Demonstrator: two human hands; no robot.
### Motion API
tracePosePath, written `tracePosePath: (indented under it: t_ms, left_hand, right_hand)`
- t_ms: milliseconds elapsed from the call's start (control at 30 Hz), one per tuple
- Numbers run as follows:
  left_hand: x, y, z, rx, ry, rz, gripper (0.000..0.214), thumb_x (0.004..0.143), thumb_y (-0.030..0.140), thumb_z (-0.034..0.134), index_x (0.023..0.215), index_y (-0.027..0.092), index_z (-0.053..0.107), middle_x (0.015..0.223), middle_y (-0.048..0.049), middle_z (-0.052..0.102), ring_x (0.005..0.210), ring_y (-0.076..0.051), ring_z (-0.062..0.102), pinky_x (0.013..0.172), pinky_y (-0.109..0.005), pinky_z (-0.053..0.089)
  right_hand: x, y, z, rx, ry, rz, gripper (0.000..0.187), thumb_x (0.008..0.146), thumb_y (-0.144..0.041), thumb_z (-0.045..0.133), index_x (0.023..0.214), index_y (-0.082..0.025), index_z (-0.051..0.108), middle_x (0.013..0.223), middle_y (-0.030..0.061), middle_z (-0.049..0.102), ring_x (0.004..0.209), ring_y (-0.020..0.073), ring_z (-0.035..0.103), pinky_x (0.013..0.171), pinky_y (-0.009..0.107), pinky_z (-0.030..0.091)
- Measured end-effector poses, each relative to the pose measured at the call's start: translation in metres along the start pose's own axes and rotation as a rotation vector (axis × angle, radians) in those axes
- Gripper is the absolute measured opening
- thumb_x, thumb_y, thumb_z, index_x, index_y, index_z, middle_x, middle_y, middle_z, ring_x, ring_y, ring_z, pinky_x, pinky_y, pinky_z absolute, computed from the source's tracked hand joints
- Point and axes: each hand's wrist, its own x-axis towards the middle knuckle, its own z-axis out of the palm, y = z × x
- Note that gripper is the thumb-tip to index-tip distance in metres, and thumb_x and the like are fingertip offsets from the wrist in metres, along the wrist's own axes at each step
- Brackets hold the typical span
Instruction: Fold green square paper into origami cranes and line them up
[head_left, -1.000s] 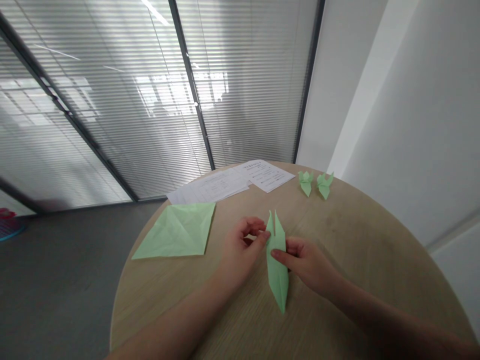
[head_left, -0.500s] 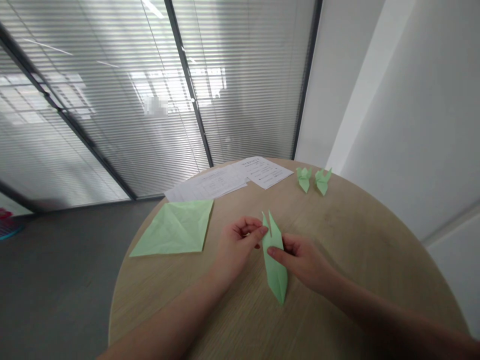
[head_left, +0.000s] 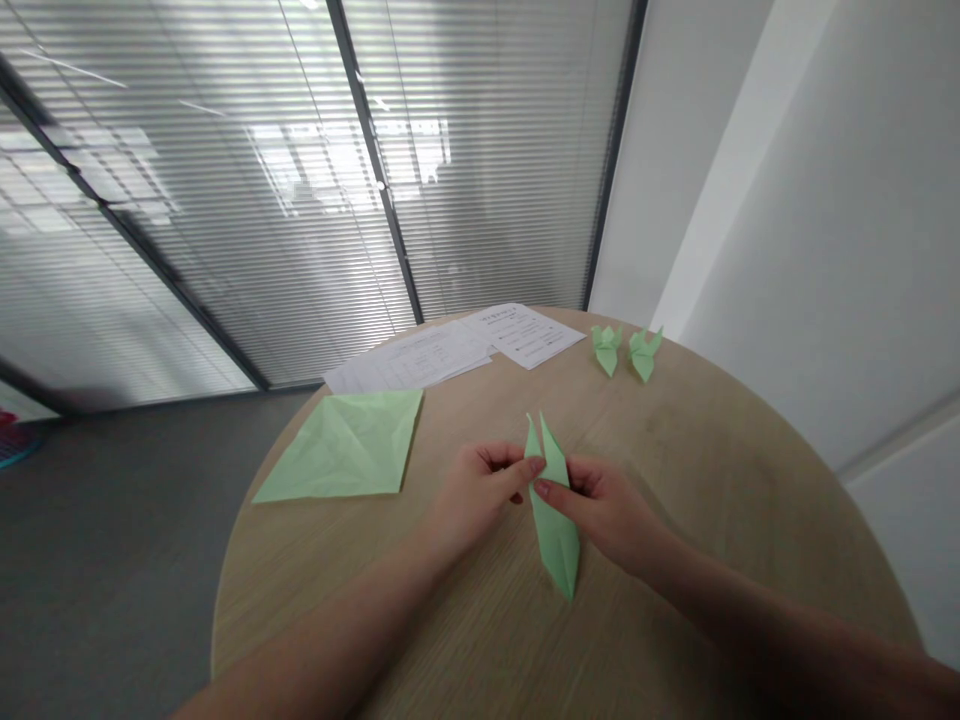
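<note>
Dark printed lines run across the white rectangular paper sheets (head_left: pixel 412 358) that overlap at the far edge of the round, wood-grained counter (head_left: pixel 735 460); the heading and rows on the rightmost sheet are too small to read. On the grey carpet-like floor (head_left: pixel 135 560), cut off by the left edge of the view, is a blue-rimmed object that looks like a basket (head_left: pixel 15 448), with something red at its top; what that is cannot be told.

The long, narrow, light-green folded paper (head_left: pixel 556 535) is held over the near middle of the counter. It comes to a point at the bottom, bears a crease down its lower part, and splits at the top into two slim upright points. The left hand (head_left: pixel 480 490) has its grip clamped on the paper's left side by the slit, thumb on the front. The right hand (head_left: pixel 611 510) has its grip closed on the right edge, the two thumbs near each other. Whether the lower tip touches the counter cannot be told.

To the left lies a flat, creased light-green paper sheet (head_left: pixel 352 445); far right, two small light-green folded paper figures (head_left: pixel 606 350) sit side by side.
</note>
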Motion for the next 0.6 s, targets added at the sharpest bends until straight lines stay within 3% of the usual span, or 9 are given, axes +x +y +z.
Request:
tracePosePath:
  t_ms: [467,600]
  left_hand:
    - [0.0,0.003,0.0,-0.091,0.156,0.064,0.022,0.078,0.036,0.069,0.069,0.016,0.07,0.063,0.0006,0.061,0.058,-0.011,0.054,0.057,-0.024,0.046]
    - [0.003,0.013,-0.009,-0.134,0.334,0.11,0.018,0.074,0.033,0.07,0.069,0.016,0.07,0.065,0.0003,0.06,0.057,-0.011,0.051,0.052,-0.022,0.044]
  right_hand:
    - [-0.006,0.007,0.01,-0.012,-0.076,0.09,0.029,0.082,-0.041,0.066,0.069,-0.019,0.052,0.063,-0.0041,0.041,0.057,0.0106,0.035,0.052,0.026,0.028]
    - [-0.01,0.009,0.015,-0.077,-0.104,0.15,0.033,0.079,-0.042,0.068,0.064,-0.019,0.049,0.061,-0.0042,0.041,0.054,0.0104,0.037,0.05,0.026,0.027]
